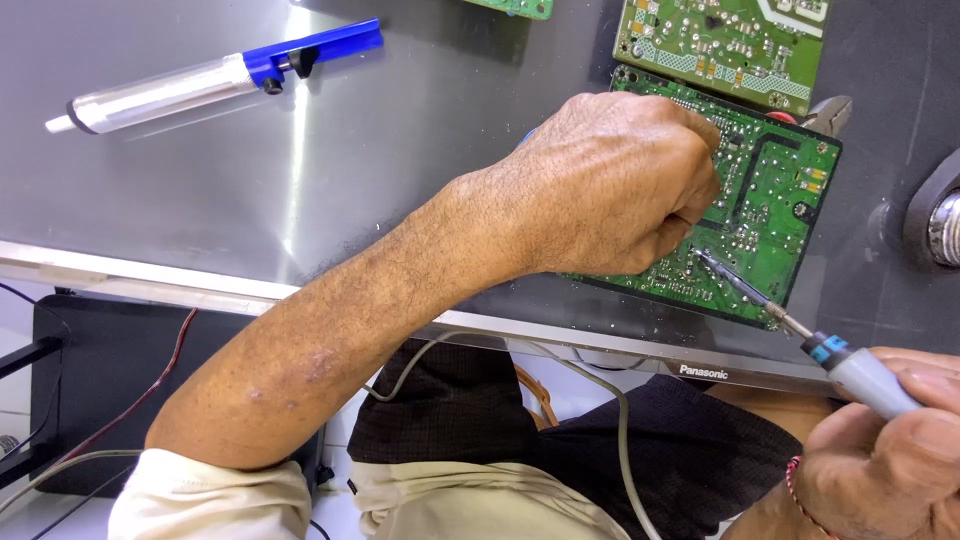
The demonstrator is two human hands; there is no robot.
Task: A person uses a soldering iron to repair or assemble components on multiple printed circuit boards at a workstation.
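My left hand (615,185) lies closed on a green circuit board (775,200), pressing it down on the grey metal surface; what its fingers pinch is hidden. My right hand (890,450), at the lower right, grips a soldering iron (800,335) by its grey handle. The iron's thin tip touches the board just below my left fingers.
A blue and silver desoldering pump (215,75) lies at the upper left. A second green circuit board (725,40) sits above the first, with plier handles (825,112) beside it. Cables (620,430) hang below the panel's front edge (150,285). A round metal fitting (940,225) sits at the right.
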